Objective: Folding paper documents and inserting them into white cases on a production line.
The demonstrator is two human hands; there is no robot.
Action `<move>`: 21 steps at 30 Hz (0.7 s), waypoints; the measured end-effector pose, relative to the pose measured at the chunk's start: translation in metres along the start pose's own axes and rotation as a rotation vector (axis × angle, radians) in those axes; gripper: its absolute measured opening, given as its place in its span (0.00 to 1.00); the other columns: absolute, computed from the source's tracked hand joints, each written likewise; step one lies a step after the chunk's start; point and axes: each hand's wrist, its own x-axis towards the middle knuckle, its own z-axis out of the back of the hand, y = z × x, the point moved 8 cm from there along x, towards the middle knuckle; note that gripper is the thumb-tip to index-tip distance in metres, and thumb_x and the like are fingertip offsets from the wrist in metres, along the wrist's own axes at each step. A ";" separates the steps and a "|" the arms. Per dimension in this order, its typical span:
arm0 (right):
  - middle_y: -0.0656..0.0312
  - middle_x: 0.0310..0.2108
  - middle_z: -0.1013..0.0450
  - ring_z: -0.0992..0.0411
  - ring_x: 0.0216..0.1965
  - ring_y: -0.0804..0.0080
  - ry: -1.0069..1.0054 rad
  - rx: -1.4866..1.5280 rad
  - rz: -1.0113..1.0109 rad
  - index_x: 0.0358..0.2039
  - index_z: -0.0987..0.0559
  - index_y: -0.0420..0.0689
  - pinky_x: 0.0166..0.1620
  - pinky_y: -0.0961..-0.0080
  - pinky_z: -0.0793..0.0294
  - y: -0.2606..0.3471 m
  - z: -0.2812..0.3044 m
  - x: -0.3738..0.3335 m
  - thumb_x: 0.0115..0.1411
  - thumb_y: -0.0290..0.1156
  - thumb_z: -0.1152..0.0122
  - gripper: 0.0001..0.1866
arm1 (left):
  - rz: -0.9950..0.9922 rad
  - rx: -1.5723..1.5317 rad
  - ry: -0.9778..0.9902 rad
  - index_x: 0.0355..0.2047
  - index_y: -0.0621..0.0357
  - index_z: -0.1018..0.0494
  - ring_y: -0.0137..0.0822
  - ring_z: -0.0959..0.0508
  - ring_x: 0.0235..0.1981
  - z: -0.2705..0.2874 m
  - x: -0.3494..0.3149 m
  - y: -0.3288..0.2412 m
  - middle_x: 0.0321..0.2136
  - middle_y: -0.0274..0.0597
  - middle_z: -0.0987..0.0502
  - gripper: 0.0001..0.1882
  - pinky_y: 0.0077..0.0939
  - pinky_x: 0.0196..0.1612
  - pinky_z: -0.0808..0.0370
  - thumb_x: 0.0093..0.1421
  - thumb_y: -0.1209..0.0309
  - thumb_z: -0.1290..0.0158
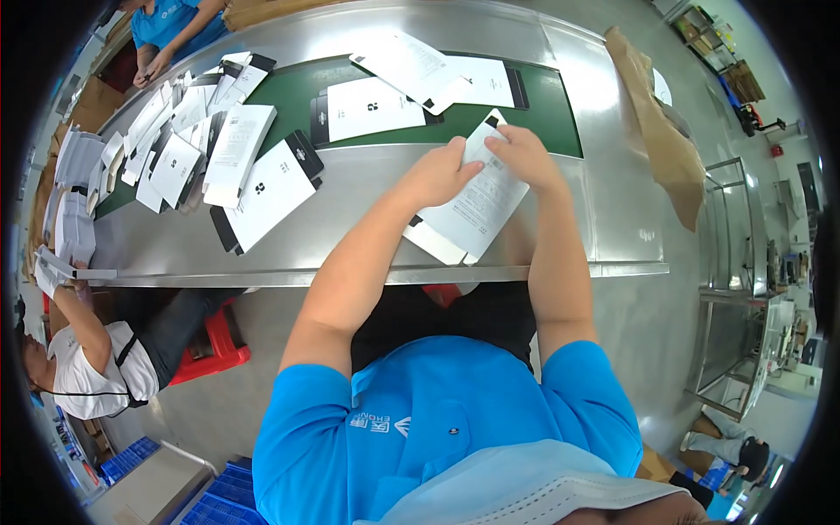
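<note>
A flat white carton [479, 213] with printed text and black corner tabs lies tilted in front of me at the steel table's near side. My left hand [444, 171] grips its left edge near the far end, thumb on top. On the opposite edge, my right hand [528, 155] closes round the far corner, its thumb on the printed face. Flaps stick out at the carton's near end. Beyond my hands lie more flattened white cartons [372, 108], one printed side up [411, 68]. To the left are another flat carton [271, 191] and a stack of cartons [238, 144].
A green belt [560, 114] runs along the steel table [612, 192]. Many white cartons [175, 166] are heaped at its left. Brown paper [656, 131] hangs at the right end. Two co-workers [179, 26] [109, 359] are at the left; a red stool [214, 346] stands below.
</note>
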 end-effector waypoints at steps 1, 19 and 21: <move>0.55 0.35 0.21 0.24 0.41 0.69 0.016 0.175 0.050 0.46 0.19 0.39 0.48 0.69 0.28 0.006 -0.001 -0.003 0.63 0.40 0.37 0.18 | 0.032 -0.010 0.073 0.50 0.67 0.34 0.60 0.20 0.45 -0.005 -0.002 -0.002 0.43 0.62 0.21 0.32 0.45 0.48 0.24 0.60 0.52 0.38; 0.50 0.55 0.31 0.30 0.53 0.66 -0.338 0.747 0.267 0.65 0.42 0.50 0.55 0.68 0.29 0.023 -0.007 -0.007 0.70 0.32 0.46 0.26 | -0.017 -0.796 -0.419 0.71 0.57 0.54 0.39 0.21 0.48 0.041 -0.003 0.016 0.50 0.53 0.23 0.37 0.34 0.53 0.26 0.69 0.67 0.47; 0.51 0.57 0.32 0.31 0.55 0.67 -0.315 0.769 0.263 0.66 0.43 0.52 0.57 0.68 0.31 0.024 -0.009 -0.005 0.70 0.33 0.48 0.26 | -0.107 -0.628 -0.474 0.71 0.55 0.55 0.39 0.21 0.47 0.049 -0.007 0.009 0.49 0.53 0.23 0.37 0.34 0.53 0.26 0.70 0.66 0.47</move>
